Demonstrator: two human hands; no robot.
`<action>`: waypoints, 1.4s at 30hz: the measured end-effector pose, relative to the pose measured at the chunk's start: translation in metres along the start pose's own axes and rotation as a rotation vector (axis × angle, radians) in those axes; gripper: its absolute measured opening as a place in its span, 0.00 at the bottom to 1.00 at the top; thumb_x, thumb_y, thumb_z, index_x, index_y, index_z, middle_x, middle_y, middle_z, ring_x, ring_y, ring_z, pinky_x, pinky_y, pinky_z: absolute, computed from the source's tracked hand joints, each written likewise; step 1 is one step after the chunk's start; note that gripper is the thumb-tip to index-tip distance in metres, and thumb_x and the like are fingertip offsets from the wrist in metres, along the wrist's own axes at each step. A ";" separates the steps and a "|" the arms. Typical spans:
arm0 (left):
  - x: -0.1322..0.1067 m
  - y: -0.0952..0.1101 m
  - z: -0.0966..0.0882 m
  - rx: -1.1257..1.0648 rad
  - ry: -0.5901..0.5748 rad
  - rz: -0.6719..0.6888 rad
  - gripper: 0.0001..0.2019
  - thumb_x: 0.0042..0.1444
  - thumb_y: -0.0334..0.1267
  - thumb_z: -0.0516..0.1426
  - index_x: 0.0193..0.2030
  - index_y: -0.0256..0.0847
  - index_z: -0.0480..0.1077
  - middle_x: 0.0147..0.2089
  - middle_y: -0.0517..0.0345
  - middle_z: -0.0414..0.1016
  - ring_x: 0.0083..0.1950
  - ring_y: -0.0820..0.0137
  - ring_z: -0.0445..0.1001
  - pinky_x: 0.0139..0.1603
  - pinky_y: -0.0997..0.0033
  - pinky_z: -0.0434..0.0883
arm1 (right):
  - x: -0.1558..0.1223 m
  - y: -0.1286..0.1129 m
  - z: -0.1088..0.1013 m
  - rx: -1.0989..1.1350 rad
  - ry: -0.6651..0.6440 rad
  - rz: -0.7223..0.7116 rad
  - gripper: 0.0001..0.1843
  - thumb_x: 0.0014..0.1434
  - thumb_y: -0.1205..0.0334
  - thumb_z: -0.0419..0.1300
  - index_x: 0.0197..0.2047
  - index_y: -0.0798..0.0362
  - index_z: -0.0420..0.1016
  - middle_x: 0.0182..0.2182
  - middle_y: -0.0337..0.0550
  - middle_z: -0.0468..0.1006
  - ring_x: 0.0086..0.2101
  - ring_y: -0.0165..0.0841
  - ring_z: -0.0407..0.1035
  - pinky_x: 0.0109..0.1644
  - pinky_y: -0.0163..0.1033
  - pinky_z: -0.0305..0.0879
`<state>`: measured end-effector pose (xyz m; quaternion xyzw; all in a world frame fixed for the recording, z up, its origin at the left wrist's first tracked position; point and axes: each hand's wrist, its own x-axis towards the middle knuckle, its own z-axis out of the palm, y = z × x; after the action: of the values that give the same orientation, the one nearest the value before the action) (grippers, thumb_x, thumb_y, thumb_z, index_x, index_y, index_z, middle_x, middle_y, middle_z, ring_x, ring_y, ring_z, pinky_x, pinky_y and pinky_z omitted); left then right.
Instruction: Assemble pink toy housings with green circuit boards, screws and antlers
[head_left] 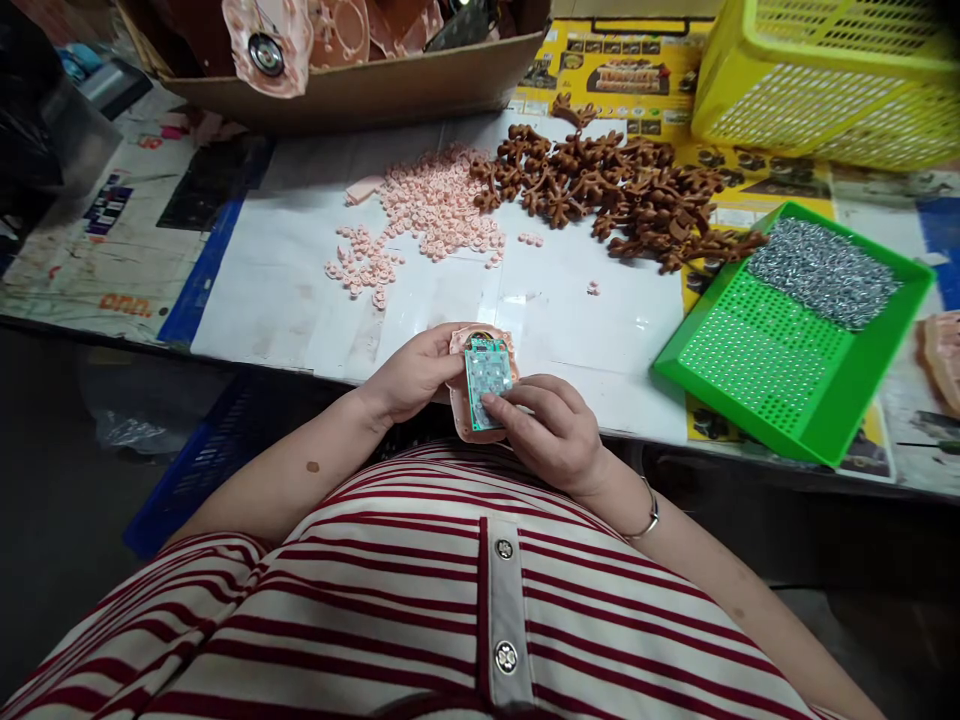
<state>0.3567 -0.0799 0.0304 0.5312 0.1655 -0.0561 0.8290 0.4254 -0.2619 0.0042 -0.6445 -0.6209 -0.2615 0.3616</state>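
My left hand [409, 378] is closed round the left side of a pink plastic shell [469, 425] at the table's near edge. A small green circuit board [487, 378] lies in the shell. My right hand [551, 430] curls over the shell's right side, its fingertip pressing on the board's lower edge. Both hands hold the piece just above the table [285, 290], close to my striped shirt.
A heap of small pink rings [431, 205] and a pile of brown plastic parts [630, 190] lie further back. A green tray [787, 390] with a mound of metal screws [825, 270] sits right. A yellow basket [832, 80] and a cardboard box [352, 90] of pink shells stand behind.
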 end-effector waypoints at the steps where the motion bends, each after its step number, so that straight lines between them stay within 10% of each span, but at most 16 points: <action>1: 0.000 0.000 0.000 0.000 0.000 0.000 0.16 0.49 0.33 0.64 0.47 0.36 0.77 0.42 0.53 0.82 0.44 0.67 0.79 0.49 0.68 0.73 | -0.001 0.000 0.000 0.008 0.000 0.002 0.13 0.62 0.75 0.61 0.50 0.59 0.75 0.32 0.46 0.78 0.36 0.34 0.70 0.39 0.39 0.76; 42: -0.001 -0.008 -0.010 -0.022 -0.029 0.075 0.16 0.52 0.35 0.66 0.48 0.39 0.79 0.47 0.52 0.82 0.47 0.66 0.80 0.51 0.66 0.74 | -0.012 -0.010 0.003 0.077 0.004 0.149 0.22 0.58 0.77 0.58 0.55 0.53 0.73 0.36 0.46 0.78 0.38 0.35 0.72 0.41 0.43 0.74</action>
<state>0.3513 -0.0747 0.0198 0.5269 0.1338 -0.0309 0.8388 0.4145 -0.2671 -0.0056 -0.6741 -0.5799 -0.2110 0.4060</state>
